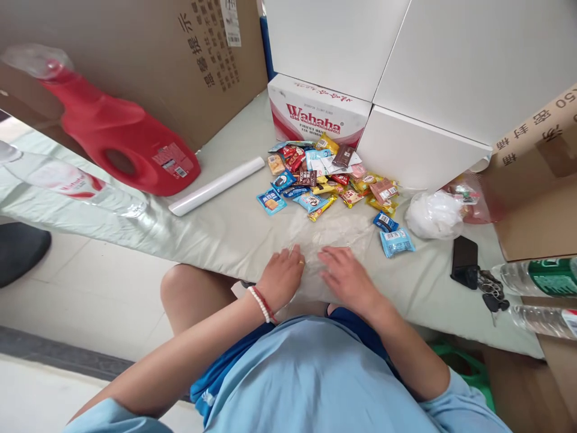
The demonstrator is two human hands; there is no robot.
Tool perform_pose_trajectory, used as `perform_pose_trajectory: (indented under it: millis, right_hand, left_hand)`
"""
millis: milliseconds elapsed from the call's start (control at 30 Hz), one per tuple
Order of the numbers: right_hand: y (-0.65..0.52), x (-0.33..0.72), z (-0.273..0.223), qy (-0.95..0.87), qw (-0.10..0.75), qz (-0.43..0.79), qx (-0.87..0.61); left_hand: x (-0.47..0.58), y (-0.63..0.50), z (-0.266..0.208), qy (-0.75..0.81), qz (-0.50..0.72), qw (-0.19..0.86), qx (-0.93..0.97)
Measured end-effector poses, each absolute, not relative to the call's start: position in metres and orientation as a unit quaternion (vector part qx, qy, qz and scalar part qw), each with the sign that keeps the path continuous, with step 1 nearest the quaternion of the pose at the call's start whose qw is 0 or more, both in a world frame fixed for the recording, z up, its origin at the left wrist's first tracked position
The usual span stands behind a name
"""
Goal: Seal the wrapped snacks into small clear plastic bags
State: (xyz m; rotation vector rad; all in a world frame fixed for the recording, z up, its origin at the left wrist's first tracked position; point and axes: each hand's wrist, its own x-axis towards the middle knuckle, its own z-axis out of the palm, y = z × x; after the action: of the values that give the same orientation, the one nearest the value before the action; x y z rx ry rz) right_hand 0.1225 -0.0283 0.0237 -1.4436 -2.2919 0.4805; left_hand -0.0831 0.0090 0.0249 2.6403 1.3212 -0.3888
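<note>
A thin clear plastic bag or sheet (pixel 336 231) lies on the cloth-covered table in front of me, its outline hard to make out. My left hand (pixel 283 278), with a ring and a beaded bracelet, rests on the near left part of the plastic, palm down and fingers laid forward. Across from it, my right hand (pixel 349 278) is over the plastic's right side with its fingers apart. Beyond both hands sits a loose heap of wrapped snacks (pixel 311 174) in several colours. Two blue snack packets (pixel 396 242) lie apart from the heap, up and right of my right hand.
A white roll (pixel 219 186), a red jug (pixel 130 141) and a water bottle (pixel 72 180) are on the left. Behind the snacks stand a Wahaha box (pixel 318 114) and white boxes (pixel 428 147). To the right are a white plastic bundle (pixel 435 214), keys (pixel 492 288) and bottles (pixel 541 276).
</note>
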Motion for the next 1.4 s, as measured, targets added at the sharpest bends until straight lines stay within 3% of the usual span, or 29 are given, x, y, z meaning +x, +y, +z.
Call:
perform_pose_trajectory:
  millis: [100, 267, 433, 533, 600, 700, 867, 1000, 1233, 1300, 1400]
  right_hand:
    - [-0.028, 0.088, -0.007, -0.864, 0.106, 0.204, -0.449]
    - [-0.050, 0.071, -0.032, -0.875, 0.051, 0.213, -0.432]
    - [-0.062, 0.095, -0.018, -0.865, 0.070, 0.310, -0.390]
    - [-0.028, 0.134, 0.009, -0.831, 0.134, 0.359, -0.402]
    - [0.019, 0.159, 0.027, -0.804, 0.168, 0.261, -0.507]
    - [0.110, 0.178, 0.042, -0.794, 0.119, 0.040, -0.594]
    - [0.231, 0.162, 0.032, -0.812, 0.046, -0.140, -0.565]
    - [0.261, 0.159, 0.030, -0.807, 0.084, -0.159, -0.563]
    - [0.197, 0.200, 0.082, -0.676, 0.381, -0.100, -0.622]
    - [0.152, 0.192, 0.089, -0.704, 0.360, -0.054, -0.610]
    - [0.078, 0.154, 0.073, -0.803, 0.213, -0.010, -0.557]
  left_hand:
    - [-0.096, 0.012, 0.020, 0.480, -0.171, 0.151, 0.847]
    - [-0.100, 0.037, 0.006, 0.598, -0.109, 0.109, 0.787]
    - [-0.098, 0.043, -0.023, 0.605, 0.043, 0.014, 0.795]
    - [-0.111, 0.034, -0.043, 0.575, 0.097, 0.019, 0.812]
    - [-0.121, 0.029, -0.053, 0.560, 0.117, 0.038, 0.820]
    - [-0.129, 0.027, -0.057, 0.554, 0.129, 0.055, 0.820]
    - [-0.128, 0.027, -0.053, 0.559, 0.140, 0.076, 0.813]
    - [-0.131, 0.024, -0.050, 0.549, 0.136, 0.088, 0.820]
    - [-0.132, 0.023, -0.049, 0.541, 0.122, 0.115, 0.824]
    - [-0.131, 0.023, -0.049, 0.542, 0.119, 0.124, 0.823]
    - [-0.129, 0.023, -0.049, 0.543, 0.114, 0.128, 0.822]
